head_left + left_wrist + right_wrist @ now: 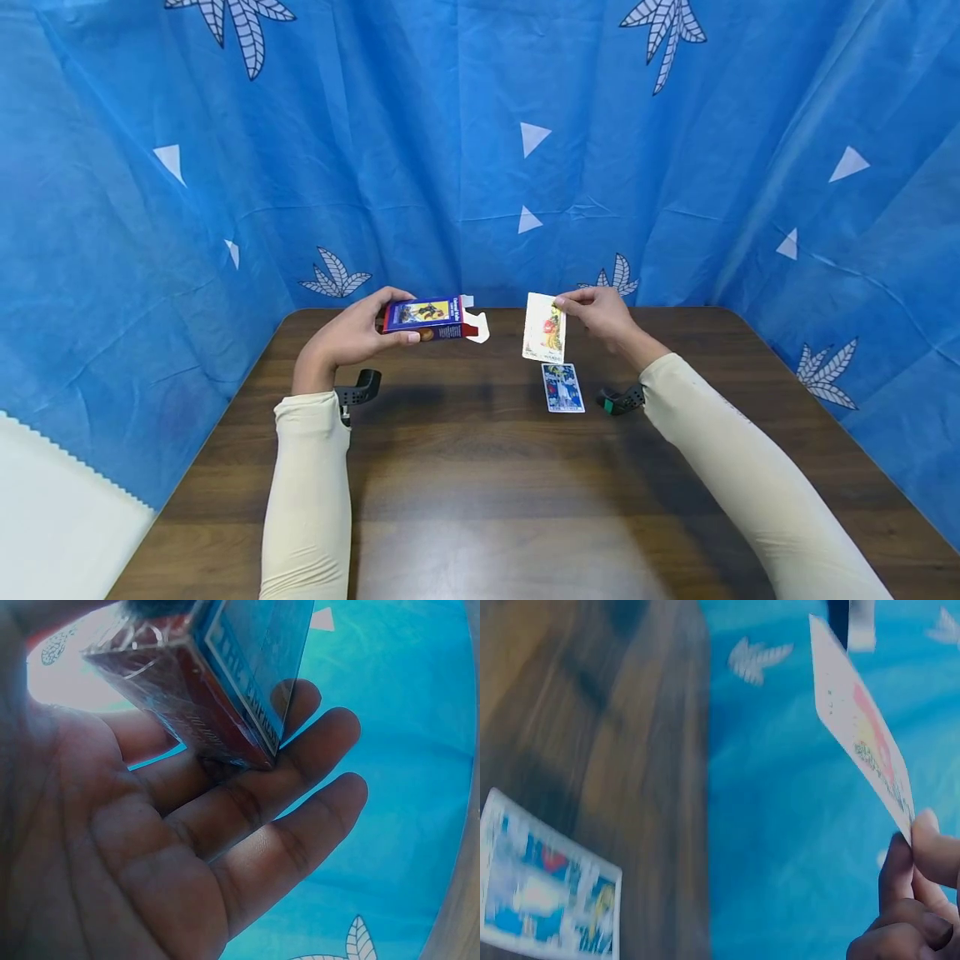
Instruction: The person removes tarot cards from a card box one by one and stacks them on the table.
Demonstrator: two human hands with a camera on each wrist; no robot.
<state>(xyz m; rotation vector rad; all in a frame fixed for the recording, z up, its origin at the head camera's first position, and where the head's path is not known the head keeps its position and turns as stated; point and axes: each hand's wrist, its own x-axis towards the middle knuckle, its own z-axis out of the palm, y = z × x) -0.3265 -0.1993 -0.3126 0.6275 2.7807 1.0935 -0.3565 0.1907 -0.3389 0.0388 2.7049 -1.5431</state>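
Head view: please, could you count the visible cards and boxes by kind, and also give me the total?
Cards: 2 (a pale card pinched by the right hand; a blue card lying on the table)
Boxes: 1 (an open box held by the left hand)
Total: 3
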